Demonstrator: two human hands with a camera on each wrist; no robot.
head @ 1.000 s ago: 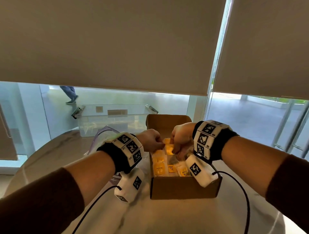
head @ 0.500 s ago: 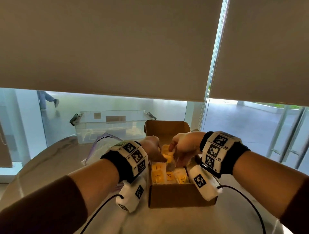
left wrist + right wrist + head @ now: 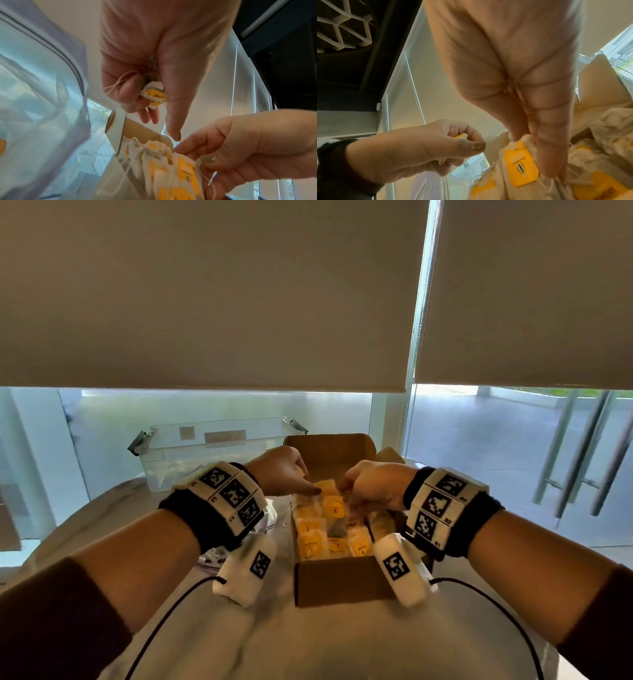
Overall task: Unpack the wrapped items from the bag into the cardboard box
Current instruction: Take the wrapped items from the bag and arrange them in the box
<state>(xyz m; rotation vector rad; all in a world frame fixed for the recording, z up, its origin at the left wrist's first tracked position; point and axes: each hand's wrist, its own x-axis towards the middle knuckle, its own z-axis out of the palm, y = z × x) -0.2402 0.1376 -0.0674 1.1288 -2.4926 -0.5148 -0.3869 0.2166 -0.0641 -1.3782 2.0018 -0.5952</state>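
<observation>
The open cardboard box [image 3: 342,580] stands on the table, filled with several wrapped items [image 3: 310,542] bearing yellow labels. My left hand [image 3: 301,484] hovers over the box's far left corner. Its curled fingers hold a crumpled wrapped item [image 3: 154,93] with loose string, and the index finger [image 3: 173,121] points down. My right hand [image 3: 349,491] is over the back of the box, and its thumb and fingers [image 3: 546,155] pinch the top of a wrapped item [image 3: 520,162] standing among the others. The clear plastic bag [image 3: 42,94] lies left of the box, partly under my left wrist [image 3: 226,501].
A clear plastic bin [image 3: 212,450] with latches stands at the back left of the round table [image 3: 342,645]. The box's raised rear flap [image 3: 329,450] is just behind my hands. Wrist camera cables [image 3: 164,625] trail over the near table. Window blinds hang behind.
Both hands stay over the back of the box. My left hand has drawn slightly left toward the box's edge. The head view has tilted up, so the box sits lower in frame.
</observation>
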